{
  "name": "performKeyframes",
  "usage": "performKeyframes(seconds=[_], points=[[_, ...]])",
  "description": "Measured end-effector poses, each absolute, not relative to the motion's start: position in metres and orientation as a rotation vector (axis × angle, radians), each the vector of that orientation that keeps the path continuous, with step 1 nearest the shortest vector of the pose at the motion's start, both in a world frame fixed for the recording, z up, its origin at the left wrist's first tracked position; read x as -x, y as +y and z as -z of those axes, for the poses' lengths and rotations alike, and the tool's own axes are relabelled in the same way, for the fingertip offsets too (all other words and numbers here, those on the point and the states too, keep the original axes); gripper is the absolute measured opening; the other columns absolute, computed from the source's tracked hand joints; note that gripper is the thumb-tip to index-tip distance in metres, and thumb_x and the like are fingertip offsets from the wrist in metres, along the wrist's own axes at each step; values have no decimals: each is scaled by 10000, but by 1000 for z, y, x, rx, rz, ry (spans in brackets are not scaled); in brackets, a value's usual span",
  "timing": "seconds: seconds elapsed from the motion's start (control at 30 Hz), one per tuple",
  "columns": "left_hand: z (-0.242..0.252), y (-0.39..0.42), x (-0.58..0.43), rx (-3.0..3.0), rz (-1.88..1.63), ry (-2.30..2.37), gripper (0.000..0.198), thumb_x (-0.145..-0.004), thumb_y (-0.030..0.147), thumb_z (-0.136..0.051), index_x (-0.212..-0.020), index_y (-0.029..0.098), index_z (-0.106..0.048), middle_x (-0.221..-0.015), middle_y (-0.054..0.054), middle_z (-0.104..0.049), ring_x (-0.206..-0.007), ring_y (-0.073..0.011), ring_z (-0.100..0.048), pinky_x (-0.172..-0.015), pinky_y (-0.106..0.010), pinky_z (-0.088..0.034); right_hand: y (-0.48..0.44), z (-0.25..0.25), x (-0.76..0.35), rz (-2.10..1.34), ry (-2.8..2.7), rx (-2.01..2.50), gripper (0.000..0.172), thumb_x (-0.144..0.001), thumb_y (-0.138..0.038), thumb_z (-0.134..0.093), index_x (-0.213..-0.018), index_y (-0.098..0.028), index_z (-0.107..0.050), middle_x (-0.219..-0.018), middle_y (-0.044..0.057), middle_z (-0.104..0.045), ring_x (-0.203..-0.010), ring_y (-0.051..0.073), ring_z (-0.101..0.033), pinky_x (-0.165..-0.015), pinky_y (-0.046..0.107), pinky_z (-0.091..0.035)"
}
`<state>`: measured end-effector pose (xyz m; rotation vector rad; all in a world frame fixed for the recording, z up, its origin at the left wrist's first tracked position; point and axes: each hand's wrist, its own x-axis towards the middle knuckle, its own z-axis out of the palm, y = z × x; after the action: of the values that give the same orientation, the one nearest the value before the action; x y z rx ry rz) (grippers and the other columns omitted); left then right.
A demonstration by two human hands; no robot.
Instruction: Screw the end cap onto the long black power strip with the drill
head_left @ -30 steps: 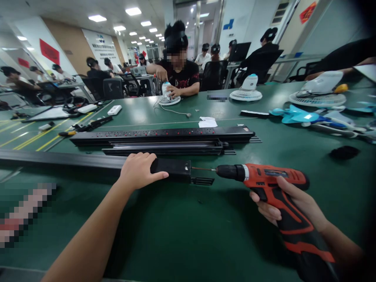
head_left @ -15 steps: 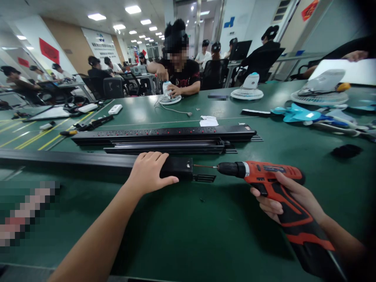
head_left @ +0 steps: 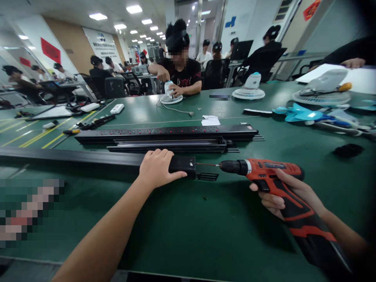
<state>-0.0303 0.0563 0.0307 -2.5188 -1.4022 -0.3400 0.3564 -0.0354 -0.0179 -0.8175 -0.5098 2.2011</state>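
Observation:
A long black bar (head_left: 117, 158) lies across the green table. Near its right end my left hand (head_left: 155, 168) is wrapped over the top, thumb along the near side. My right hand (head_left: 293, 192) grips a red and black power drill (head_left: 273, 166) by its handle. The drill points left, and its long thin bit (head_left: 207, 164) meets the bar's end face; whether it sits on a screw there is too small to tell. Thin black prongs (head_left: 208, 176) stick out beside that end. A tiny dark piece (head_left: 205, 197) lies on the table in front.
Behind the bar lie a black socket strip (head_left: 170, 132) and an open black housing (head_left: 167, 145). Across the table, a person (head_left: 180, 72) handles a small white fan (head_left: 171, 98). Blue fan blades (head_left: 302, 113) and a dark item (head_left: 348, 150) are at the right.
My left hand has slid slightly right along the bar. The whole view has shifted a little, and the drill remains at the bar's end.

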Motion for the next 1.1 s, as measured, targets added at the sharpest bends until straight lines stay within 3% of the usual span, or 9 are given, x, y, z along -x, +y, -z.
performKeyframes(seconds=[0.37, 0.53, 0.67, 0.9, 1.1], points=[[-41, 51, 27, 2577, 225, -1444, 701, -817, 826, -383, -1021, 189, -595, -960, -101, -645, -860, -281, -601, -785, -408, -421, -37, 18, -358, -2219, -453, 802, 566, -818, -641, -579, -877, -92, -699, -525, -16, -439, -452, 108, -406, -470, 222, -462], [-42, 50, 25, 2607, 207, -1427, 716, -810, 831, -377, -1019, 183, -599, -973, -128, -639, -919, -308, -590, -815, -424, -434, -36, 18, -358, -2216, -428, 814, 537, -823, -653, -560, -862, -130, -675, -531, -10, -451, -461, 125, -411, -466, 247, -468], [-42, 50, 24, 2624, 189, -1433, 651, -900, 740, -309, -1039, 173, -596, -993, -125, -650, -936, -307, -598, -837, -434, -424, -37, 18, -358, -2217, -418, 802, 547, -835, -656, -547, -874, -125, -675, -541, 0, -477, -475, 120, -420, -480, 240, -472], [-40, 51, 26, 2631, 170, -1409, 680, -940, 688, -264, -1329, 192, -520, -1125, -119, -658, -998, -308, -596, -861, -440, -396, -37, 16, -356, -2208, -418, 819, 576, -841, -662, -529, -873, -106, -674, -547, 10, -469, -481, 123, -420, -464, 224, -458], [-40, 52, 26, 2636, 168, -1407, 679, -920, 725, -254, -1224, 213, -580, -1081, -109, -667, -967, -300, -594, -853, -430, -388, -36, 15, -356, -2219, -472, 809, 606, -841, -680, -506, -876, -98, -673, -554, 3, -461, -485, 116, -414, -466, 222, -436]])
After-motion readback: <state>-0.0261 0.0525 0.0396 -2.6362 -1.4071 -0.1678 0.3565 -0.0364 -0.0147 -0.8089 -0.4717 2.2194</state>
